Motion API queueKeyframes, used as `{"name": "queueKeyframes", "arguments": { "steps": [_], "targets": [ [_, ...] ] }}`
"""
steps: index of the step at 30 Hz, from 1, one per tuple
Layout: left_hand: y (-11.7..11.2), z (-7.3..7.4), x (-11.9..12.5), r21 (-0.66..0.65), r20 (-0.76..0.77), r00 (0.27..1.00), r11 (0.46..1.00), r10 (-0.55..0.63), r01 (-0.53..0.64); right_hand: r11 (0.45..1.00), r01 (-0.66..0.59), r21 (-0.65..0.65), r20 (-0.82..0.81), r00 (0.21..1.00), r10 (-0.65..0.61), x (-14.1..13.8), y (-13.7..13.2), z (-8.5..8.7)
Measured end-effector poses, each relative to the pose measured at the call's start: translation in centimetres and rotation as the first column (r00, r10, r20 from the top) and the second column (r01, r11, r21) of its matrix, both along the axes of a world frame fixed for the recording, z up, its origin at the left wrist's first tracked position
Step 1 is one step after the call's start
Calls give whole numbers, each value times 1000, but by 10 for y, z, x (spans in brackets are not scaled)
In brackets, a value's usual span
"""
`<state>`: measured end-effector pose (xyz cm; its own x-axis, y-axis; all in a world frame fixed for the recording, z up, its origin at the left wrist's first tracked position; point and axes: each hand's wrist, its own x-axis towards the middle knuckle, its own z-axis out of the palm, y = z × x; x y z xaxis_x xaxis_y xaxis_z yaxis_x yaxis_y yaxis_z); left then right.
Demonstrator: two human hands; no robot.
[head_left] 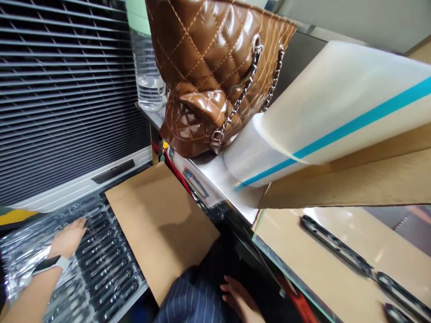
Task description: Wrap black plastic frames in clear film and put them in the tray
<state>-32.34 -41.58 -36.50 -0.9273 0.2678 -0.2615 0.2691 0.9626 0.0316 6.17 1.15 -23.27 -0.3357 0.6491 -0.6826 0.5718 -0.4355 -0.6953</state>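
Observation:
My left hand [69,238] reaches down to the lower left, fingers stretched out flat on a clear plastic tray [101,269] that holds several black parts in rows. A white band sits on that wrist. My right hand [239,298] rests low at the bottom centre beside my striped trouser leg [195,296], fingers loosely spread with nothing in them. A brown cardboard flap [161,224] lies between the two hands.
A brown quilted handbag [215,72] with a chain stands on a steel table [215,179], beside a water bottle [146,76]. A roll of clear film [319,116] with a blue stripe lies on cardboard. Black parts [336,246] lie at right. A louvred unit [63,89] fills the left.

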Motion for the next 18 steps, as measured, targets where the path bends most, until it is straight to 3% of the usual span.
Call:
{"name": "queueKeyframes", "arguments": {
  "steps": [6,10,14,18],
  "targets": [
    [17,-27,54,161,-127,967,966,222,-201,999,2,40,52,999,-4,8,-6,-15],
    [28,-40,70,226,-110,938,928,328,-298,997,-59,59,63,996,56,15,-4,-15],
    [29,-37,65,255,-71,934,911,351,-323,996,-60,70,82,995,54,20,-1,-18],
    [34,-21,61,300,-71,925,893,373,-336,996,15,88,69,997,-21,28,-8,-25]
  ]
}}
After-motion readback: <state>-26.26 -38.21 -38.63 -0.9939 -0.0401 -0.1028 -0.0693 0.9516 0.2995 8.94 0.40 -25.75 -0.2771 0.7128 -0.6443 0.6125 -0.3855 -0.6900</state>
